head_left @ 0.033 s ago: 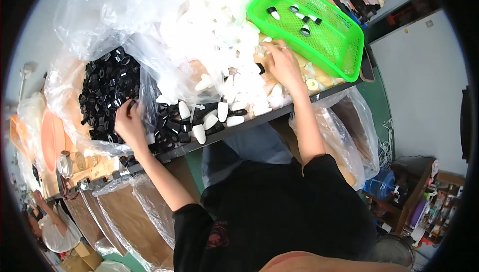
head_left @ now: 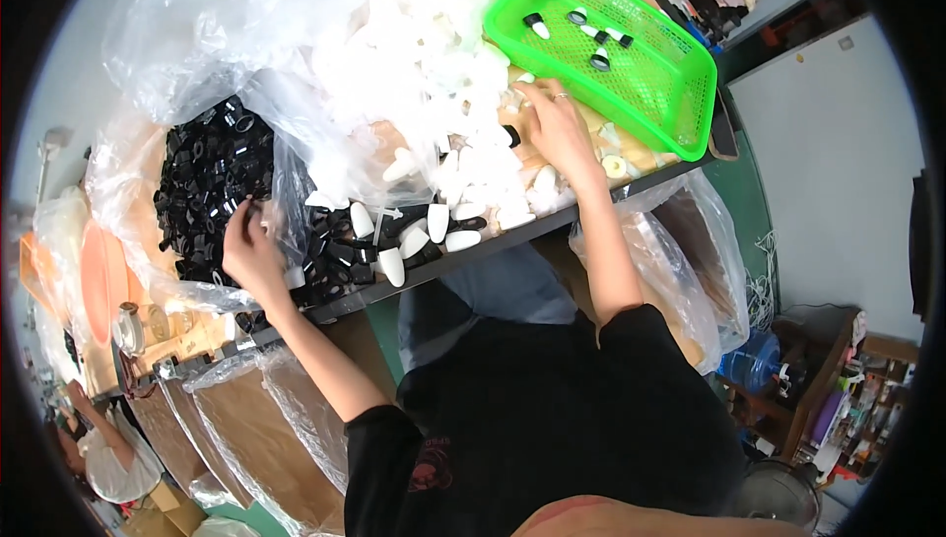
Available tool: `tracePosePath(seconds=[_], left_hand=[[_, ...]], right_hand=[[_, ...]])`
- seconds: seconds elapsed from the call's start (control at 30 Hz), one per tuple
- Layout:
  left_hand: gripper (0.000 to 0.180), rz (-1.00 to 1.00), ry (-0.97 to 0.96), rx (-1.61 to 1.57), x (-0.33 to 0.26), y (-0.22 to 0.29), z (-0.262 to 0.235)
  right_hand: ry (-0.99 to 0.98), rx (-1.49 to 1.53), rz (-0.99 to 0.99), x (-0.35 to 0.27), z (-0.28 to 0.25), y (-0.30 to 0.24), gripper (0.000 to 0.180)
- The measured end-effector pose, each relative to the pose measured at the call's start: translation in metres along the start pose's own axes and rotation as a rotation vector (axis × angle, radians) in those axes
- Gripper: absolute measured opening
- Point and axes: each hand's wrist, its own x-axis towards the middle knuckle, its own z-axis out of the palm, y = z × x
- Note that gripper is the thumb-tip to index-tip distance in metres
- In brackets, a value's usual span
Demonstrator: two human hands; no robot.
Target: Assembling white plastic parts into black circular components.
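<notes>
Black ring-shaped parts [head_left: 212, 177] lie heaped in an open clear plastic bag [head_left: 138, 167] on the left of a crowded worktable, where a person in a black T-shirt [head_left: 572, 419] works bare-handed. The left hand [head_left: 253, 256] dips into the right-hand side of the heap, fingers curled and touching the parts; whether one is pinched there cannot be told from this angle. The right hand [head_left: 560, 128], well apart from the left, bends over the tabletop beside a bright green basket [head_left: 708, 94], its fingertips partly lost among pale pieces, so its grip cannot be told either. A lone black piece [head_left: 511, 136] sits just beside it. Between the hands spreads a glaring white pile [head_left: 414, 64], with white tapered caps [head_left: 439, 223] and loose black parts [head_left: 340, 256] strewn toward the table's dark front edge [head_left: 532, 231]. Five black-and-white pieces [head_left: 600, 61] rest in the upper part of the basket. At far left stands a peach-coloured basin [head_left: 101, 276]; below it, a co-worker in a light top [head_left: 123, 463] appears at the rim of the view.
</notes>
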Motion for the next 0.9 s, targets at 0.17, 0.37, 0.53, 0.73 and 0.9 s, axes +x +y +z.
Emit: tracePosePath(seconds=[0.17,0.37,0.53,0.73,0.9], left_hand=[[0.026,-0.342,-0.037,-0.607,-0.016,0.024,-0.034],[0.037,-0.338,-0.295,-1.201,-0.048,0.102,-0.034],[0.026,-0.311,-0.482,-1.298,-0.073,0.120,-0.018],[0.034,-0.561,-0.633,-1.583,-0.089,0.141,-0.003],[0.034,-0.610,-0.560,-1.783,-0.099,0.139,0.010]], right_hand=[[0.056,-0.113,-0.142,0.000,0.004,0.008,0.042],[0.040,-0.049,-0.070,0.002,0.007,0.011,0.030],[0.138,0.090,-0.023,-0.003,0.006,0.006,0.020],[0.231,0.150,-0.069,-0.021,0.000,-0.007,0.019],[0.064,0.198,0.047,-0.031,-0.011,-0.026,0.022]])
